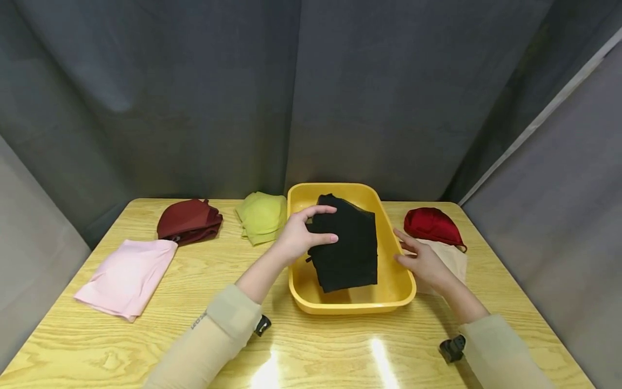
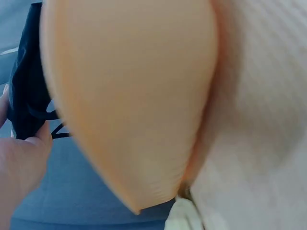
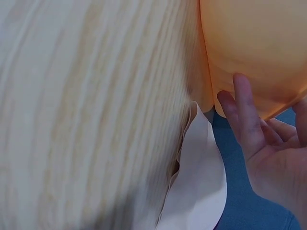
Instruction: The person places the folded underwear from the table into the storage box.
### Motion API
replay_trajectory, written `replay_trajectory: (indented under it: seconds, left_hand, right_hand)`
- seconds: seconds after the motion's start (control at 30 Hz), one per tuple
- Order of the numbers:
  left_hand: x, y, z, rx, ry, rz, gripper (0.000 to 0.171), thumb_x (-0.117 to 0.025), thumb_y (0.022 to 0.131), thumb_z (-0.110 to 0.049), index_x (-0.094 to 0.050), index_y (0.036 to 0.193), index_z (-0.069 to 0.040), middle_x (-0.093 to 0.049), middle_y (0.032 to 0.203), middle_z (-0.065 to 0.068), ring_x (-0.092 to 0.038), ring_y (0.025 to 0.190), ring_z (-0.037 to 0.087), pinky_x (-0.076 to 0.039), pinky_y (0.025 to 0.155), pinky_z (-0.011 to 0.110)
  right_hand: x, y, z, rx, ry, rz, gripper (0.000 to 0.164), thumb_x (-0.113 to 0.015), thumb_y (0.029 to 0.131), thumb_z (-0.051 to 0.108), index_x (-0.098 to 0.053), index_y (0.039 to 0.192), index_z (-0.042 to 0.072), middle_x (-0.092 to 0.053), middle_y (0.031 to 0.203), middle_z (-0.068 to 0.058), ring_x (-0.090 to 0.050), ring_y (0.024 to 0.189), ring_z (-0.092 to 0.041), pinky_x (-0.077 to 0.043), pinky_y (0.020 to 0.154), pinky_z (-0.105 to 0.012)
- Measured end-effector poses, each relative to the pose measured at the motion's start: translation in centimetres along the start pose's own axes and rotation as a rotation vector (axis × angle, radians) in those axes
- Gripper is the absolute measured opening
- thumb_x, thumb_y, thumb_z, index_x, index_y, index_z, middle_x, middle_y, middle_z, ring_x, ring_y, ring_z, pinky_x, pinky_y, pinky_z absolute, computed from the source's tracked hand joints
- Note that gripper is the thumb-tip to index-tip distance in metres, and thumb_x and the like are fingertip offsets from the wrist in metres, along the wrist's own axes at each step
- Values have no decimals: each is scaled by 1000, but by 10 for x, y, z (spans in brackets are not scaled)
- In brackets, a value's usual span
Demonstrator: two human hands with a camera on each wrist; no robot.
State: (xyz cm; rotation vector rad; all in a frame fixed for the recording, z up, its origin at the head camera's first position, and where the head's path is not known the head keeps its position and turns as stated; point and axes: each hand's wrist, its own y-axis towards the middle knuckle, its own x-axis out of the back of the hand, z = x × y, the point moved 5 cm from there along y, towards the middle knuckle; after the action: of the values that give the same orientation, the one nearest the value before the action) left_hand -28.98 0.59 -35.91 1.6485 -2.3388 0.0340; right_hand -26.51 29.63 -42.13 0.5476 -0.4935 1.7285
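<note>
A folded black garment with thin straps is inside the outline of a yellow plastic basin, tilted over its floor. My left hand grips it at the left side, thumb and index finger spread on the dark cloth. In the left wrist view the same black garment sits between fingers and thumb, partly cut off by the frame. My right hand is at the basin's right side, its extended fingers at the outer wall.
On the wooden table lie a maroon folded bra, a pink folded garment and a yellow-green one left of the basin. A red bra and a beige folded garment lie to the right. Grey curtains stand behind.
</note>
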Motion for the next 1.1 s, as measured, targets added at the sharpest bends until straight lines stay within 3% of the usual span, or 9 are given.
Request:
replay_trajectory:
  seconds: [0.2,0.4,0.77,1.1]
  left_hand:
    - [-12,1,18,4,46,29,51,-84,71,-18,-64,117,-28,-57,127,-3,-48,118,20,-42,102,37]
    - [-23,1,29,8,149,66,52,-84,71,-18,-64,117,-28,-54,133,-1,-44,123,28,-35,106,42]
    - [-41,2,39,-36,347,126,51,-84,71,-21,-63,117,-24,-56,132,1,-46,127,20,-35,108,37]
    - [-44,1,46,-24,440,136,48,-85,70,-22,-61,112,-19,-56,129,5,-49,122,20,-37,106,35]
  right_hand:
    - [0,0,-1,10,5,1,67,-57,94,16,-21,151,12,-43,139,-28,-45,124,-43,-51,90,-42]
    - [-1,0,1,15,36,6,67,-57,94,15,-22,150,11,-43,138,-29,-45,124,-43,-53,87,-38]
    - [-1,0,-1,1,43,21,68,-57,95,17,-19,151,11,-36,142,-30,-42,126,-45,-53,86,-42]
    - [-3,-1,1,-14,25,34,69,-56,95,16,-17,152,12,-32,144,-33,-37,128,-47,-53,86,-44]
